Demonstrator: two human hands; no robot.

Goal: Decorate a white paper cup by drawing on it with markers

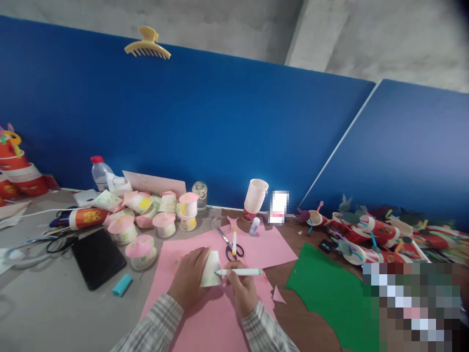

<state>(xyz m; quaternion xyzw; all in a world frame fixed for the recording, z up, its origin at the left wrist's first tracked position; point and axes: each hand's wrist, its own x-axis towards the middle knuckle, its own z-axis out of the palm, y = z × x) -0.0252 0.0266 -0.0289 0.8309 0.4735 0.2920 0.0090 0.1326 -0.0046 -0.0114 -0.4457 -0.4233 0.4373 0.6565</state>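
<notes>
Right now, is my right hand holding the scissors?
No, your right hand holds a white marker, while the scissors lie on the pink paper.

A white, tapering paper cup [211, 275] with green strokes, densest near its wide end, lies tilted above a pink paper sheet [205, 322], between its left and ragged right edges, narrow end toward the far edge. A slim white-barrelled, green-ended marker [249, 272], uncapped, lies nearly level, tip at the cup's right side.
</notes>
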